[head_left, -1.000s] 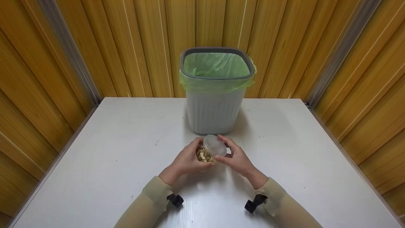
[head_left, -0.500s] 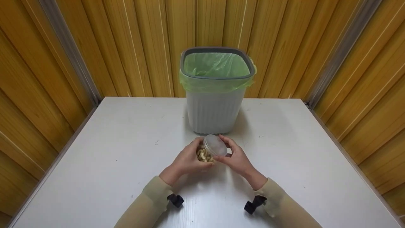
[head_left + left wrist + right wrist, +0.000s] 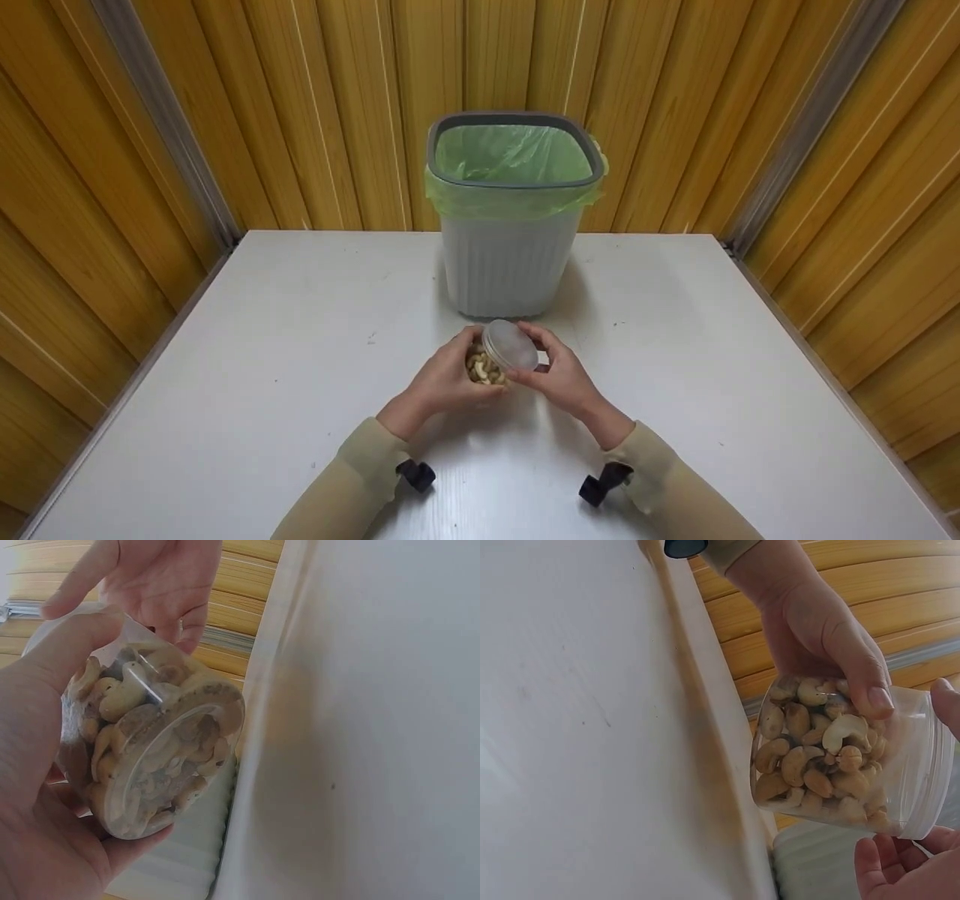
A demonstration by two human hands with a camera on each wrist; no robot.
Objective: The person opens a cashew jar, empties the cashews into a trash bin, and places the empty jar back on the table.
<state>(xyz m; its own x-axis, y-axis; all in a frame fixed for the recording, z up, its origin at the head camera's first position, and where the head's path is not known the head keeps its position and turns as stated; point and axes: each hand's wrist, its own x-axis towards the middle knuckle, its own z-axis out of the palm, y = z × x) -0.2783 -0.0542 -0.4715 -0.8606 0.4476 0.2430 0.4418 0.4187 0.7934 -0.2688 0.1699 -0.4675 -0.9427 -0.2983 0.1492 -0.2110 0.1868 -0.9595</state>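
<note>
A clear plastic jar point(image 3: 484, 369) filled with cashew nuts point(image 3: 821, 757) is held tilted above the table, its lid end towards the right. My left hand point(image 3: 444, 381) grips the jar's body, fingers and thumb wrapped round it. On the mouth end sits a round translucent lid point(image 3: 513, 346). My right hand point(image 3: 564, 379) holds this lid by its rim, thumb on the near side and fingers on the far side. The jar's round base point(image 3: 176, 765) shows in the left wrist view, with cashews pressed against it. The right palm is seen behind the jar there.
A grey-white trash bin point(image 3: 510, 262) with a dark rim and a green bag point(image 3: 517, 154) stands just beyond the hands. It rests on a white table point(image 3: 330, 322). Yellow wood-look panels point(image 3: 352, 112) enclose the back and both sides.
Very little differs. The right fingers shift slightly along the lid's rim, while the jar and the left hand stay in place.
</note>
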